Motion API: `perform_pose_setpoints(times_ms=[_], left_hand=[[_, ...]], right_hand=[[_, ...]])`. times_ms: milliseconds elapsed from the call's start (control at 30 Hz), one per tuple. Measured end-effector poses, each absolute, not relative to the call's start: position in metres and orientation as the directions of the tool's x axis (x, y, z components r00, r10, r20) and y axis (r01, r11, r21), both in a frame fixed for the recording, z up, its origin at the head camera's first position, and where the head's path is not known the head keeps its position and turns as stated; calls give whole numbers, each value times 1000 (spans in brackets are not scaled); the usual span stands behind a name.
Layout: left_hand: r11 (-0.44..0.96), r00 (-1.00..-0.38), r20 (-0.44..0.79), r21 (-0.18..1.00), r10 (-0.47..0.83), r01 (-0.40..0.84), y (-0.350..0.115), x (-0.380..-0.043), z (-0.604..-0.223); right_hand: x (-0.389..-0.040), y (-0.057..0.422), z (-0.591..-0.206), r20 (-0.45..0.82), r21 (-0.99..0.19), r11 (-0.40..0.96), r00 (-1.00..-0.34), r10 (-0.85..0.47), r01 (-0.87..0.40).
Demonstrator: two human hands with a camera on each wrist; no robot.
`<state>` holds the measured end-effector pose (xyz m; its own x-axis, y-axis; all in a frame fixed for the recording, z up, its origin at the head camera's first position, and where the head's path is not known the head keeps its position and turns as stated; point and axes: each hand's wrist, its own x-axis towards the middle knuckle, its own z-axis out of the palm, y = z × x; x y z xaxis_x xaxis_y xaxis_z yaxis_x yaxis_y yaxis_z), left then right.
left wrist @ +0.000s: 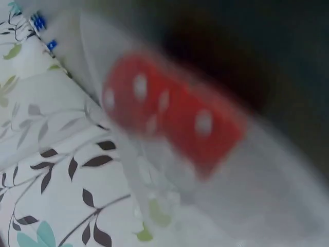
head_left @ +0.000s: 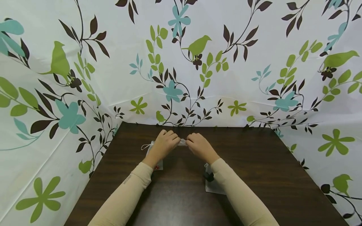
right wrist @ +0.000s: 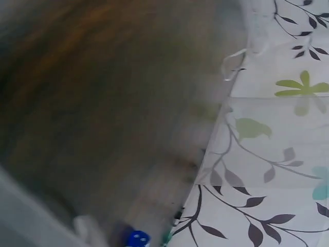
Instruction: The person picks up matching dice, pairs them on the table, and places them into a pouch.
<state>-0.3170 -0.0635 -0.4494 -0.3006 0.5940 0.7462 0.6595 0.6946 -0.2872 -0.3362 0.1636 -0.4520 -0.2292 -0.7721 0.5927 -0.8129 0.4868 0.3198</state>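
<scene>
Over the far part of the table, my left hand and right hand grip a sheer white drawstring pouch between them. The fingers of both hands are curled at its edge. Below the left wrist lies a sheer pouch with a white cord loop; the forearm covers part of it. Red dice with white dots show blurred through sheer fabric in the left wrist view. Under my right forearm rests another sheer pouch with a black object at it.
Blue dice sit near the table's edge in the left wrist view, and a blue die shows low in the right wrist view. The dark wooden table meets a white patterned curtain at its back and sides.
</scene>
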Motion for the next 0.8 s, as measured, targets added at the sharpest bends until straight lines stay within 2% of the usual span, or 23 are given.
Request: perform_pose_setpoints(times_ms=[67, 133, 300, 400, 533, 700, 800], left_hand=[[672, -319, 716, -277, 621, 686, -63, -316, -455], [652, -364, 670, -239, 648, 720, -63, -314, -461], [633, -470, 537, -162, 700, 757, -62, -309, -470], [637, -509, 482, -140, 713, 758, -61, -309, -470], [634, -547, 425, -85, 721, 769, -64, -311, -470], [612, -594, 377, 85, 710, 786, -70, -317, -475], [604, -644, 328, 226, 691, 764, -71, -321, -478]], right_hand=[[-335, 166, -458, 575, 315, 467, -224, -787, -826], [-334, 168, -464, 545, 279, 451, -247, -801, -848], [-329, 175, -477, 427, 72, 458, -388, -817, -886], [-326, 178, -480, 358, -57, 488, -474, -804, -871], [-324, 180, -481, 320, -147, 497, -517, -794, -855], [-326, 182, -485, 298, -202, 507, -546, -783, -838], [-329, 184, -490, 270, -303, 521, -596, -756, -798]])
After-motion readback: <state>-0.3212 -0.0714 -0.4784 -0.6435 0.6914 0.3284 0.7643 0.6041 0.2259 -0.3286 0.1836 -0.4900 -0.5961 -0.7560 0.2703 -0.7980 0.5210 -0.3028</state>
